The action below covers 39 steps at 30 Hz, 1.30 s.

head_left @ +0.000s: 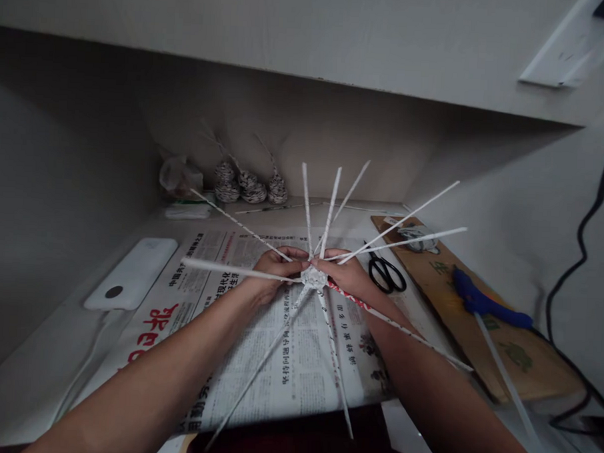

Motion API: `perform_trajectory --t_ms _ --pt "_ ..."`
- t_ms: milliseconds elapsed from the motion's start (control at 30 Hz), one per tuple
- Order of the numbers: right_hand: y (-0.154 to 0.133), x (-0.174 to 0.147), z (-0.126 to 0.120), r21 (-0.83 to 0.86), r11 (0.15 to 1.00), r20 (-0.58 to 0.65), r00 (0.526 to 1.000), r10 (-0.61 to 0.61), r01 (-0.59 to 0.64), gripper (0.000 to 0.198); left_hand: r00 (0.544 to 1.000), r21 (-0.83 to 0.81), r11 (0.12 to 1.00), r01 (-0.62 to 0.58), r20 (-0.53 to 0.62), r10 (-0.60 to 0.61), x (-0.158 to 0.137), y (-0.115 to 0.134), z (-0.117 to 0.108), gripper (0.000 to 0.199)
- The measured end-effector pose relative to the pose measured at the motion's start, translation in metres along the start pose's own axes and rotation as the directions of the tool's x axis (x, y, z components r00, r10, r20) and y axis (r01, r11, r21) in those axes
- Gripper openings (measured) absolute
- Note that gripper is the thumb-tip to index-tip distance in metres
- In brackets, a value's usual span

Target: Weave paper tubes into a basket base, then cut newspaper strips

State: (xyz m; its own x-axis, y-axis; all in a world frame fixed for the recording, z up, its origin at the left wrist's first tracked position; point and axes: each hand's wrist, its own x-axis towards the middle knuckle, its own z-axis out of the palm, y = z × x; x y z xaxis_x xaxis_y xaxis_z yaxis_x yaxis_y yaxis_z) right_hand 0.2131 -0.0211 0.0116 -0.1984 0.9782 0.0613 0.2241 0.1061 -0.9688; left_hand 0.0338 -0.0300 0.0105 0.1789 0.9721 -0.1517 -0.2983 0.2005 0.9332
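Note:
Between my hands is a small woven piece of rolled newspaper [314,278], with several thin paper sticks spreading out from its middle like spokes. My left hand [276,273] grips its left edge, fingers closed with the thumb on top near the centre. On the other side my right hand [349,271] pinches the right edge, thumb close to the left thumb. One red-patterned paper stick [351,297] runs over my right wrist. Two sticks point down toward my lap, and others fan upward and sideways. The fingertips under the piece are hidden.
Newspaper [256,358] covers the tabletop. A white power bank [132,272] with a cable lies left. Black scissors [387,273], cardboard [443,313] and a blue glue gun [486,303] lie right. Woven gourd shapes [253,188] and a plastic bag [180,176] stand at the back.

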Motion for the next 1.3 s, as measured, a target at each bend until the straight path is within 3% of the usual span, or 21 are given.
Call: perform_trajectory --t_ms 133,200,433,633,933,1300 --pt "0.0 0.0 -0.002 0.002 0.999 -0.003 0.999 0.037 -0.037 0.027 0.978 0.077 0.996 0.034 0.201 -0.049 -0.001 0.012 -0.014 0.045" --pt "-0.001 0.0 -0.002 0.021 0.998 0.018 0.998 0.056 -0.057 0.028 0.97 0.097 0.995 0.025 0.237 -0.047 0.001 0.015 -0.019 0.043" --pt "-0.001 -0.003 0.0 -0.047 0.998 0.097 0.994 0.05 -0.046 0.026 0.994 0.08 0.995 0.066 0.086 -0.073 0.009 0.006 -0.017 0.037" --pt "0.004 -0.002 0.004 -0.038 0.998 0.133 0.99 0.047 -0.042 0.024 0.996 0.083 0.995 -0.053 0.083 0.046 0.007 -0.001 -0.009 0.04" --pt "0.001 -0.002 0.008 0.091 0.994 0.137 0.989 0.055 -0.068 0.024 0.995 0.092 0.996 -0.016 0.097 0.007 0.011 -0.005 -0.011 0.043" --pt "0.007 0.0 0.01 0.092 0.996 0.117 0.993 0.007 -0.018 0.022 0.997 0.097 0.994 -0.053 0.067 0.047 0.012 -0.004 -0.011 0.043"
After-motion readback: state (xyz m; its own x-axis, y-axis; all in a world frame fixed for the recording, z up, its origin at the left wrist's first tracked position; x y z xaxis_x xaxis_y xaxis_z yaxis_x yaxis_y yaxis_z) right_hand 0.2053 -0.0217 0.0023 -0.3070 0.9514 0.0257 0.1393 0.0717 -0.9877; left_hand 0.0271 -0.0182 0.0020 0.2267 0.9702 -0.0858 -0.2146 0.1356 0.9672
